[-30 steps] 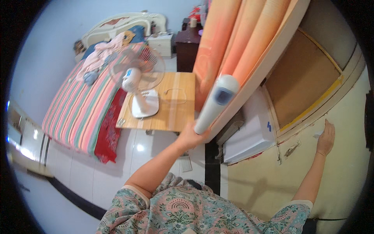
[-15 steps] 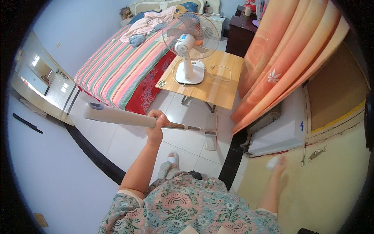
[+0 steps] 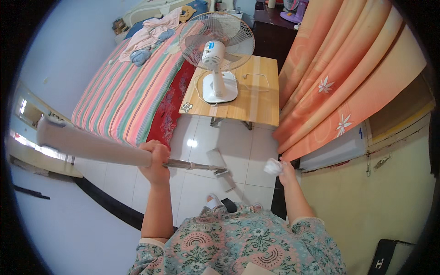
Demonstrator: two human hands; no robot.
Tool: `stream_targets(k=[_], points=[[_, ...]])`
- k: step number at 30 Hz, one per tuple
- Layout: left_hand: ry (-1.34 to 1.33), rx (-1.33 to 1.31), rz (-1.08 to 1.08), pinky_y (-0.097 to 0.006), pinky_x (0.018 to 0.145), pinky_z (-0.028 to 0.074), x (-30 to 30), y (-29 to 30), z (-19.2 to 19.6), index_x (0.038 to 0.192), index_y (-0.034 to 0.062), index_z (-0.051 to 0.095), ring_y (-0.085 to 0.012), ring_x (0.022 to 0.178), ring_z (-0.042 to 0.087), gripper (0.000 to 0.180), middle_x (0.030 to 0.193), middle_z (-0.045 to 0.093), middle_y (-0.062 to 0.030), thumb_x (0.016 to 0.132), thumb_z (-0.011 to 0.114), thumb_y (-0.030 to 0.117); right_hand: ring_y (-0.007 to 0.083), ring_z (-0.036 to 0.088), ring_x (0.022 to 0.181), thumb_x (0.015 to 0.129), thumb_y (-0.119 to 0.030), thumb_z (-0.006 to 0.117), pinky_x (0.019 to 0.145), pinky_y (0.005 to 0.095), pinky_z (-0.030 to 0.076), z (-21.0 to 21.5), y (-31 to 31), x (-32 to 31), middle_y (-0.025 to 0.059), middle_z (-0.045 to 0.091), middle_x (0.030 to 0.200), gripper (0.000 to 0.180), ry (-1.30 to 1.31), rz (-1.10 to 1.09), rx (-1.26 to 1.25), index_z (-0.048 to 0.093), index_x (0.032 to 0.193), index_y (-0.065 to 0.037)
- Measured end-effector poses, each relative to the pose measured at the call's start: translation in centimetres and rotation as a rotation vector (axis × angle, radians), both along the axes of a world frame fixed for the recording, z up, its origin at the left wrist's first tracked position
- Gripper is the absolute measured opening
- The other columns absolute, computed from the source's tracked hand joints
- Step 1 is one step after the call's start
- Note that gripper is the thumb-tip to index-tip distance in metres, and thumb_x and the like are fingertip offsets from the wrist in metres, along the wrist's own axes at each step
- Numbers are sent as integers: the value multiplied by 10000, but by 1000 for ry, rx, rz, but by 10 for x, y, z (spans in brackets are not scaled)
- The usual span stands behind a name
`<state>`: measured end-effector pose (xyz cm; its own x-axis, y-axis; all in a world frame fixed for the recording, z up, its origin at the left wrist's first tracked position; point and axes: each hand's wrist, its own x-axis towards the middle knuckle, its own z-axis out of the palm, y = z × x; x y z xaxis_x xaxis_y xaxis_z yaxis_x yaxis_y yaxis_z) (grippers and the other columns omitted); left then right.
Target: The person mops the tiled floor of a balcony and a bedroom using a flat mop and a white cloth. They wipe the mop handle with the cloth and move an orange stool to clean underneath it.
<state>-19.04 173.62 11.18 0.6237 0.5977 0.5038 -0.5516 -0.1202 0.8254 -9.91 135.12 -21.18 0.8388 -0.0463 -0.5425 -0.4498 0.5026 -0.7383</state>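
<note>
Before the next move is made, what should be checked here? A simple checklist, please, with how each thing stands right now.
1. Left hand closed around the mop handle: ok.
2. Mop head down on the floor: ok.
3. Mop head apart from the wooden table: ok.
4. Right hand empty: not ok, it holds a white wad.
5. Right hand apart from the orange curtain: cannot tell; they overlap in view.
6. Fan upright on the table: ok.

The long-handled mop (image 3: 126,152) is white and silver; the crumpled wad (image 3: 272,167), white; the draped fabric curtain (image 3: 330,62), orange with white flowers; the flat bedcover (image 3: 126,87), multicoloured stripes.
</note>
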Motion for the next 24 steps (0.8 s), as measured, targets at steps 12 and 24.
stream_targets(k=[12,24], points=[[545,244,-355,-227,613,425,154,-69,-1,1214,51,504,-63,691,500,512,785,535,-7,761,682,209,164,469,1117,932,-154,368,930,316,402,281,197,119,47,472,1230,381,-312,382,608,358,1307,-91],[570,194,299,-242,585,424,243,-146,-51,920,9,608,-90,647,541,205,706,589,-14,773,596,152,156,442,1096,896,-271,483,946,274,312,130,102,306,51,520,1146,399,-336,754,-3,483,1185,4]])
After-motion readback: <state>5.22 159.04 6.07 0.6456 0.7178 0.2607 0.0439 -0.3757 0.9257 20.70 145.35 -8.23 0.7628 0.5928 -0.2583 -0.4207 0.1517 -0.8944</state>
